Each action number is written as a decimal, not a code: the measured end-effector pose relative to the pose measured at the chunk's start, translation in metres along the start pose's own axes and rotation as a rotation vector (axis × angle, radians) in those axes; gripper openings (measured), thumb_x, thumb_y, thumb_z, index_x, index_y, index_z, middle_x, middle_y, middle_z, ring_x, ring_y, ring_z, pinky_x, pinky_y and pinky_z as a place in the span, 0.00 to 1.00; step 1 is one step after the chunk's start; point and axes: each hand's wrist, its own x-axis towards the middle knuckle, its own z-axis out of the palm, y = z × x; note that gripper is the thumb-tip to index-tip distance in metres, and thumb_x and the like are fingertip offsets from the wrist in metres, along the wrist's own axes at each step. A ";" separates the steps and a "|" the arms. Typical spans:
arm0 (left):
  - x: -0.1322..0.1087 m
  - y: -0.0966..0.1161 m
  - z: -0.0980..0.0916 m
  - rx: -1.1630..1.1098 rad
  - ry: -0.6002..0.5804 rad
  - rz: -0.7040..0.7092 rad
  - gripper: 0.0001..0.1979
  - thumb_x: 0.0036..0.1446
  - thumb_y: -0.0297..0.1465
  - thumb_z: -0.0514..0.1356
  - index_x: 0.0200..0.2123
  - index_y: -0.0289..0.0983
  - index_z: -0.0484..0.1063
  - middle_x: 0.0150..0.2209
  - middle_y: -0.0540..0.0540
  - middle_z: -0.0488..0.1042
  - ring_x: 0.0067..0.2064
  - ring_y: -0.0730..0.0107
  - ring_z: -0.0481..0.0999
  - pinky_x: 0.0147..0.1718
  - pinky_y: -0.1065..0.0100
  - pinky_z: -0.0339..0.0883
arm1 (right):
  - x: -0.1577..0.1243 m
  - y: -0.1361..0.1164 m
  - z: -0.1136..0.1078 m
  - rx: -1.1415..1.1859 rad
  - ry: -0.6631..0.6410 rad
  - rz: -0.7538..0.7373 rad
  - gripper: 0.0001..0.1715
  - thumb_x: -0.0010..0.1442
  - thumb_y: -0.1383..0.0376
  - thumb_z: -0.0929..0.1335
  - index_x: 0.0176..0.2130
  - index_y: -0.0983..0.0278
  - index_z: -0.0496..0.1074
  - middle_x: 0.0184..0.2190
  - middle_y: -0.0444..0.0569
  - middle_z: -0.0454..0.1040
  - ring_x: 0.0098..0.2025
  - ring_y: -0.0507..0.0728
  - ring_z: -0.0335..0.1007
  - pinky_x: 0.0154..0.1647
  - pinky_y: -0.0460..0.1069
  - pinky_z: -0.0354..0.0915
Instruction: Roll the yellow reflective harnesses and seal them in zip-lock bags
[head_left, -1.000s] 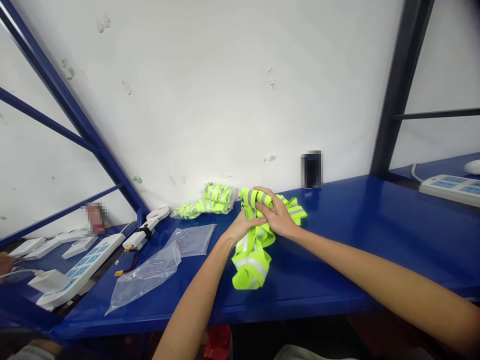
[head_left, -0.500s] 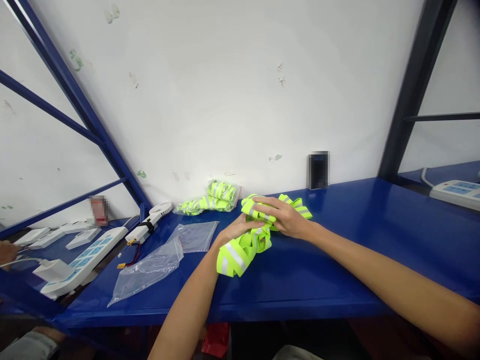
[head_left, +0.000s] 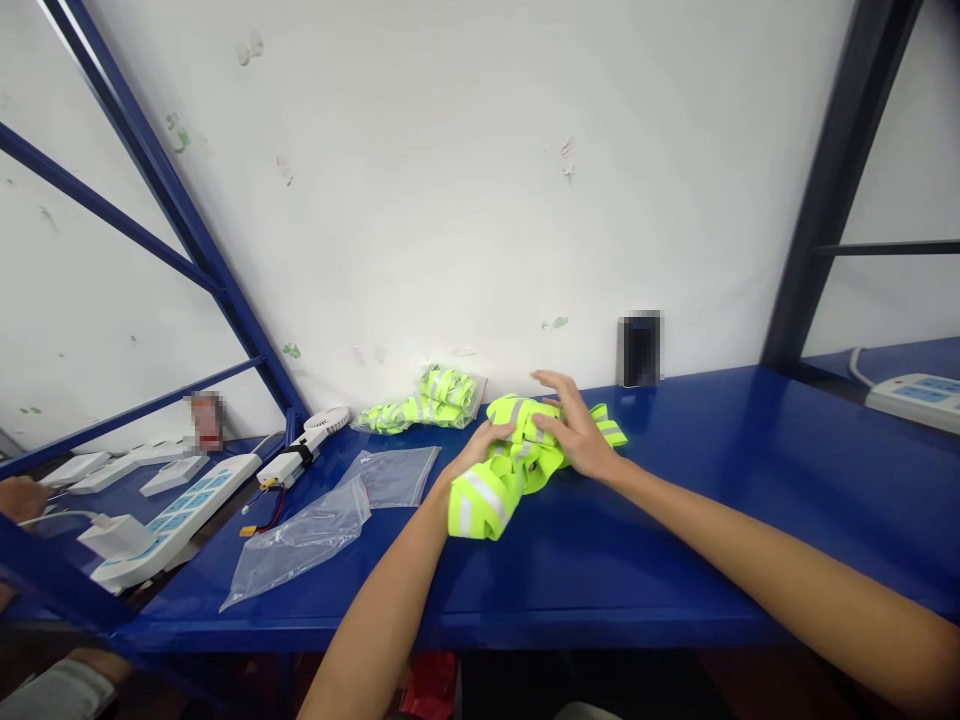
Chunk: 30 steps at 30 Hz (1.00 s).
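Note:
A bundle of yellow-green reflective straps [head_left: 517, 412] with silver stripes rests over the blue table in front of me, partly folded. My left hand [head_left: 480, 447] grips it from the left, thumb on top; the fingers beneath are hidden by the fabric. A looped strap end hangs over my left wrist. At the bundle's right side is my right hand [head_left: 581, 432], fingers spread and raised off it, while the thumb touches the folds. Another strap end sticks out behind my right hand.
Two clear zip bags [head_left: 304, 540] lie left on the blue table [head_left: 712, 520]. Bagged reflective straps [head_left: 431, 400] sit by the wall. Farther left are a small white fan [head_left: 328, 418], a power strip [head_left: 180, 520] and another person's hand [head_left: 21, 497]. A blurred dark object [head_left: 640, 350] stands behind.
My right hand's fingers have lifted off the straps and spread apart. The bundle now shows a compact folded top in my left hand. The view has shifted slightly.

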 end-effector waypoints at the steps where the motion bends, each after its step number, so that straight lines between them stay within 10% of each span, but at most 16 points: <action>1: 0.001 0.000 0.000 0.013 -0.019 0.011 0.20 0.47 0.34 0.69 0.45 0.34 0.74 0.36 0.42 0.78 0.34 0.60 0.79 0.39 0.58 0.72 | 0.002 0.001 0.002 0.080 0.048 0.113 0.35 0.58 0.56 0.68 0.62 0.54 0.58 0.63 0.52 0.60 0.63 0.66 0.57 0.60 0.62 0.58; 6: 0.003 -0.001 -0.005 0.014 0.003 0.081 0.37 0.40 0.29 0.73 0.55 0.40 0.66 0.46 0.42 0.78 0.45 0.55 0.78 0.46 0.57 0.70 | 0.008 -0.009 0.008 0.639 -0.108 0.559 0.35 0.55 0.59 0.69 0.60 0.57 0.61 0.48 0.51 0.75 0.49 0.64 0.73 0.47 0.58 0.71; 14: 0.010 -0.004 -0.010 -0.050 0.109 0.120 0.37 0.36 0.21 0.68 0.54 0.39 0.67 0.45 0.44 0.78 0.47 0.55 0.78 0.48 0.57 0.69 | 0.000 -0.018 0.014 0.937 -0.130 0.512 0.37 0.50 0.68 0.71 0.57 0.49 0.62 0.44 0.42 0.78 0.45 0.59 0.75 0.47 0.57 0.71; 30: 0.028 -0.026 0.004 -0.097 0.272 0.377 0.40 0.39 0.21 0.56 0.59 0.42 0.59 0.50 0.48 0.74 0.50 0.61 0.75 0.50 0.61 0.67 | 0.003 -0.022 0.041 0.856 0.234 0.529 0.30 0.42 0.64 0.77 0.43 0.58 0.66 0.38 0.45 0.77 0.40 0.60 0.75 0.41 0.54 0.71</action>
